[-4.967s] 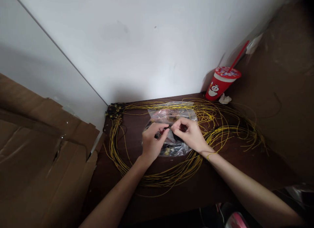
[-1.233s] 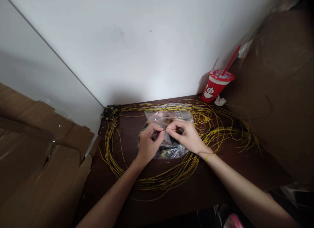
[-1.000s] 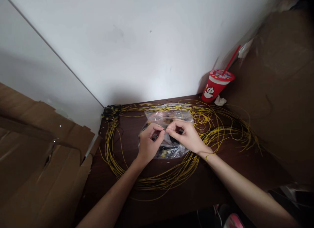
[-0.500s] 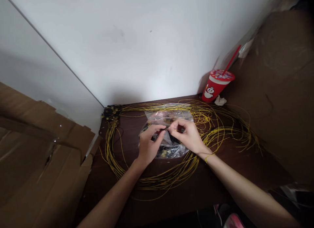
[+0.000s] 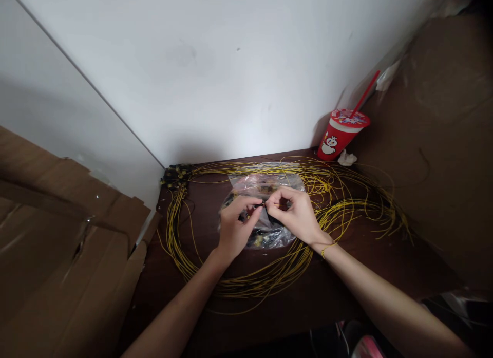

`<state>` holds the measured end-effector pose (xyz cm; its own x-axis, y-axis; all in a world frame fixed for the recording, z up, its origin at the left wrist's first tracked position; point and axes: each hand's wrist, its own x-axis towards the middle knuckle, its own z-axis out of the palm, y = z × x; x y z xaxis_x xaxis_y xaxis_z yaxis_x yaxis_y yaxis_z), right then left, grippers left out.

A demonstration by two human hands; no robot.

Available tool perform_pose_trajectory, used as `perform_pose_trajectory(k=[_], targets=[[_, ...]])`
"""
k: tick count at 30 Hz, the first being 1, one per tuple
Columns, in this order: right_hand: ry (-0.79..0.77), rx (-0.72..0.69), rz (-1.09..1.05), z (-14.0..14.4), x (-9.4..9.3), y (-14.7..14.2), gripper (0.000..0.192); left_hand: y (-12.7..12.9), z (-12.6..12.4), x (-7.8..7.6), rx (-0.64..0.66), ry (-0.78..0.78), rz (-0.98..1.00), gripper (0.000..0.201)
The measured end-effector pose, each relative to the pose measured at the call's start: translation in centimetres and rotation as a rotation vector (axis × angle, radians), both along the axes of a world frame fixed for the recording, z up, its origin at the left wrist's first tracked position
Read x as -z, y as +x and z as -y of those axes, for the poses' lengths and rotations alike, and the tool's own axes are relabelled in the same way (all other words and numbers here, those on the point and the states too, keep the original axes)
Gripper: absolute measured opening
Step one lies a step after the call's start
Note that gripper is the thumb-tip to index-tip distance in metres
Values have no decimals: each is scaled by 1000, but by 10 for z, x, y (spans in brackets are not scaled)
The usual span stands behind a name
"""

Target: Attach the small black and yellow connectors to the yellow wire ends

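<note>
My left hand [image 5: 233,229] and right hand [image 5: 295,217] pinch one small part [image 5: 262,205] between them above the bag [image 5: 265,214]; most wires [image 5: 339,204] lie untouched on the bench [image 5: 308,296].

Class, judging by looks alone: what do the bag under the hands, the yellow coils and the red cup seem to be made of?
Clear crinkled bag: thin glossy plastic, see-through with highlights. Thin yellow coils: probably plastic-coated wire or cord, holding springy loops. Red lidded cup with straw: printed paper or plastic; cannot tell.

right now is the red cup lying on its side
No, the red cup stands upright in the far right corner of the table, its straw pointing up, beyond the yellow wires.
</note>
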<state>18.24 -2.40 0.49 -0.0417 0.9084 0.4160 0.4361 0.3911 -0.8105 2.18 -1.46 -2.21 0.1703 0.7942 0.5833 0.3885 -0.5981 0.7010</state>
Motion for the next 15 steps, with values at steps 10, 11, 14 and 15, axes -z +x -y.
perform_pose_trajectory(k=[10, 11, 14, 15], targets=[[-24, -29, -27, 0, 0, 0, 9, 0, 0, -1, -24, -26, -16, 9], [-15, -41, -27, 0, 0, 0, 9, 0, 0, -1, -30, -29, -12, 9], [-16, -58, -43, 0, -1, 0, 9, 0, 0, 0, -29, -34, 3, 9], [-27, -54, -52, 0, 0, 0, 8, 0, 0, 0, -23, -34, 4, 9]])
